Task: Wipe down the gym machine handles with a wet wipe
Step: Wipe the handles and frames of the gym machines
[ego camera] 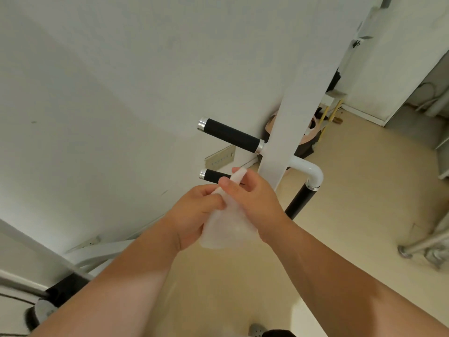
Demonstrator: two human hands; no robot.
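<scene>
Left of the white square metal post (291, 122), your left hand (194, 215) pinches the thin translucent wet wipe (226, 232) and your right hand (257, 203) grips its top edge. You seem to be unfolding it; next, wrap it round the lower black foam handle (215, 175). Beige floor (364, 190) lies right of the post.

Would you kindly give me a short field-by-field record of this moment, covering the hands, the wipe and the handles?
left hand: pinches the wet wipe at its left side
right hand: pinches the wipe's upper edge
wipe: hangs between both hands, partly unfolded
upper handle: black grip, juts left from the white post, no hand on it
lower handle: black, mostly hidden behind the right hand and wipe; contact cannot be told
angled grip: black, below the white elbow pipe, no hand on it
</scene>
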